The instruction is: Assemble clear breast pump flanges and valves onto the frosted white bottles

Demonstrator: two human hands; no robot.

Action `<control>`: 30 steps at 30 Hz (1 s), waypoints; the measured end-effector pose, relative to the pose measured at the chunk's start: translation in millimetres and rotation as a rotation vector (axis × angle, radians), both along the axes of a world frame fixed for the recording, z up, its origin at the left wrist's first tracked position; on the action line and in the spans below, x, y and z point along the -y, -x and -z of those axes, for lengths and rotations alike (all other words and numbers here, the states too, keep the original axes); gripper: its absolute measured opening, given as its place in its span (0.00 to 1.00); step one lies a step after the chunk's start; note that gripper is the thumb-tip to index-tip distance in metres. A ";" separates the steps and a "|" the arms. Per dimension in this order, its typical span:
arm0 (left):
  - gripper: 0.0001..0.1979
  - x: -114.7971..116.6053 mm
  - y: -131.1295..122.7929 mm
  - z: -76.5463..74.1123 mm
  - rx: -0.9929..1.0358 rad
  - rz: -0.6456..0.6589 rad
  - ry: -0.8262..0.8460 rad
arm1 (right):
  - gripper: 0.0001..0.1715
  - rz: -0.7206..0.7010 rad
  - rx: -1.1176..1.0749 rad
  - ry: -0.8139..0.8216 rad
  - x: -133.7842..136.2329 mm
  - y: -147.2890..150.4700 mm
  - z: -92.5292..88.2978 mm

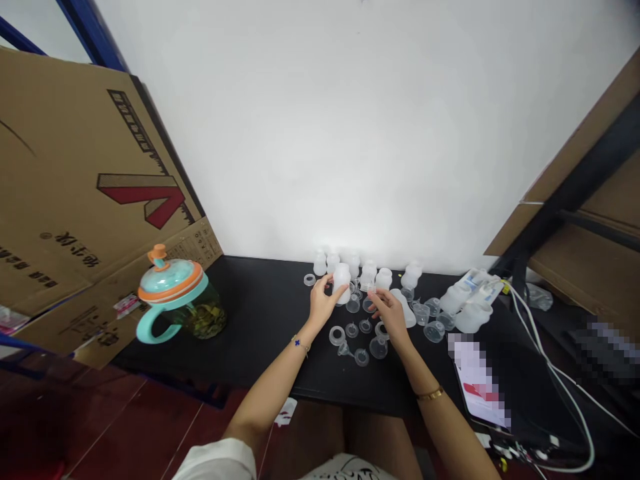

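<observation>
My left hand [324,303] is wrapped round a small frosted white bottle [342,275], held upright above the black table. Close to its right, my right hand [390,313] has its thumb and fingers pinched at a clear plastic part [369,289], whose exact shape is hard to make out. Behind both hands several similar white bottles stand in a row by the wall, such as one bottle [412,273]. Below and between the hands lie a translucent ring [337,335], a small clear valve [344,348], a round clear disc [361,357] and a clear funnel-shaped piece [379,347].
A mug [203,313] with a turquoise handle and dark leaves inside stands at the left of the black table [260,333]. Cardboard [75,173] leans beyond it. More clear cups [434,331], bagged white bottles [473,313], a phone [477,387] and a white cable [540,340] are at right.
</observation>
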State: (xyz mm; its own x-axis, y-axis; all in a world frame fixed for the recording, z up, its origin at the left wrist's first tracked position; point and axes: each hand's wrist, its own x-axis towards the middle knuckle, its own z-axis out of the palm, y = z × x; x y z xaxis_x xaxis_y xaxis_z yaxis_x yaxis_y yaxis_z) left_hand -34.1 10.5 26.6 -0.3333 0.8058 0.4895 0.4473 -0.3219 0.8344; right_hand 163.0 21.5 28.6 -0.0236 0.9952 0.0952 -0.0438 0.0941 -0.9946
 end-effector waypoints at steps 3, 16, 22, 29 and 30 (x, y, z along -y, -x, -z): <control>0.17 2.5 -2.0 -2.0 -0.003 0.023 0.006 | 0.32 -0.001 -0.008 0.000 1.3 0.2 -2.0; 0.24 6.8 -8.6 -2.1 -0.088 0.013 -0.030 | 0.37 0.047 0.006 -0.086 6.2 -1.1 -4.6; 0.23 7.0 -8.9 -2.1 -0.096 0.019 -0.035 | 0.37 0.076 0.000 -0.118 9.0 -2.3 -6.5; 0.23 9.6 -10.9 -3.4 -0.135 0.065 -0.040 | 0.35 0.110 0.001 -0.148 12.7 -2.4 -11.9; 0.23 10.2 -11.4 -3.6 -0.141 0.067 -0.040 | 0.35 0.114 0.002 -0.148 13.3 -2.1 -12.4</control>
State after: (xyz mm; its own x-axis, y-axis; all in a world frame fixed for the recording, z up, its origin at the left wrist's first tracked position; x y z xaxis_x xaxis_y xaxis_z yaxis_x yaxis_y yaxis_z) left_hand -22.7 0.3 30.2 -0.2053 0.8029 0.5597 0.5354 -0.3866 0.7509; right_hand 165.1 8.2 41.0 0.0885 0.9666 0.2406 -0.0228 0.2435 -0.9696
